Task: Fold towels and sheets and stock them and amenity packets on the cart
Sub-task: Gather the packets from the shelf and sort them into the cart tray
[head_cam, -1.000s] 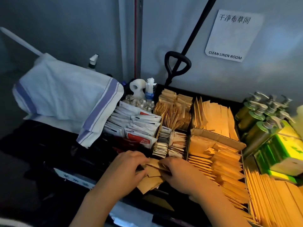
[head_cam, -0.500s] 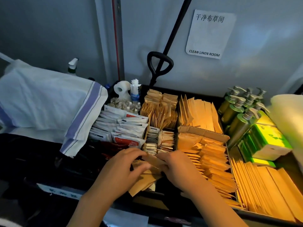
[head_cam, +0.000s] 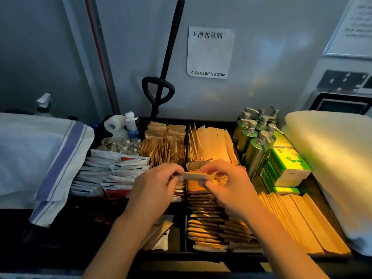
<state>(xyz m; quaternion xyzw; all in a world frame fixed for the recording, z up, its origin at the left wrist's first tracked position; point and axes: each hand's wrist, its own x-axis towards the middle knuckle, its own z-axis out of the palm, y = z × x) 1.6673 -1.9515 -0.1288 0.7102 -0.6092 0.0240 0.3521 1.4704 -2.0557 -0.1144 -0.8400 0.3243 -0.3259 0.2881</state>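
A pale grey wall (head_cam: 261,57) stands at the far side, dim and bluish. A paper sign (head_cam: 210,52) reading "CLEAN LINEN ROOM" hangs on it. A framed notice (head_cam: 354,27) is at far right, above a wall socket panel (head_cam: 345,80). Warm yellow light falls from the right.

The cart tray (head_cam: 201,255) is packed nearly wall to wall: upright brown packets (head_cam: 165,150) at the back, pump bottles (head_cam: 255,137) (the tallest things here) standing at the right rear, green boxes (head_cam: 285,168) just beside them. Folded towels (head_cam: 332,158) hem in the right side, a striped cloth (head_cam: 50,158) the left. A mop handle (head_cam: 171,47) leans across the wall behind. Open air remains above the low packet rows (head_cam: 205,228) at the near edge.
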